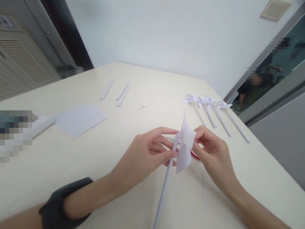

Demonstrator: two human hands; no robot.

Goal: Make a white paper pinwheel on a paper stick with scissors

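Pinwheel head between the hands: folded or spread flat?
Folded: the pinwheel head shows curved blades pointing different ways, beside the paper stick in the left hand.

Forearms [102, 192] angle inward, left grip [150, 149] and right grip [214, 148] facing, fingers [164, 130] bent

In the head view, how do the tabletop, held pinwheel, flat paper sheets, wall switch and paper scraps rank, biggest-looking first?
1. Tabletop
2. Held pinwheel and flat paper sheets: too alike to rank; the pinwheel is nearer
3. Wall switch
4. Paper scraps
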